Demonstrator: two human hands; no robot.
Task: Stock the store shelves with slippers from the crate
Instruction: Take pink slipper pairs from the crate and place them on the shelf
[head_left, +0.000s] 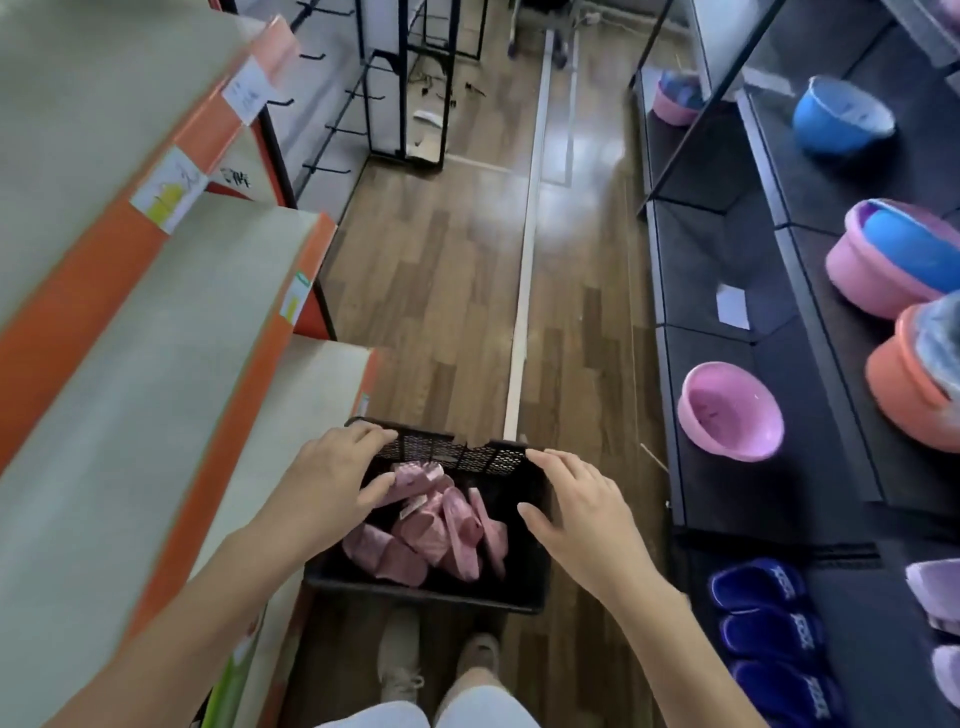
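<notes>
A black mesh crate (457, 454) sits on the wooden floor in front of my feet. Inside lies a heap of several pink slippers (441, 530) with paper tags. My left hand (332, 483) hovers over the crate's left rim, fingers spread, the thumb close to a pink slipper; whether it touches is unclear. Above the crate's right side, my right hand (576, 519) is spread with nothing in it. Cream shelves with orange edges (218, 395) rise on the left, bare of goods.
Dark shelving (727, 291) on the right carries pink (730, 410), blue (841, 117) and orange (909, 384) plastic basins, plus blue slippers (769, 634) low at the right. A wooden aisle floor (457, 291) runs ahead toward black wire racks (405, 93).
</notes>
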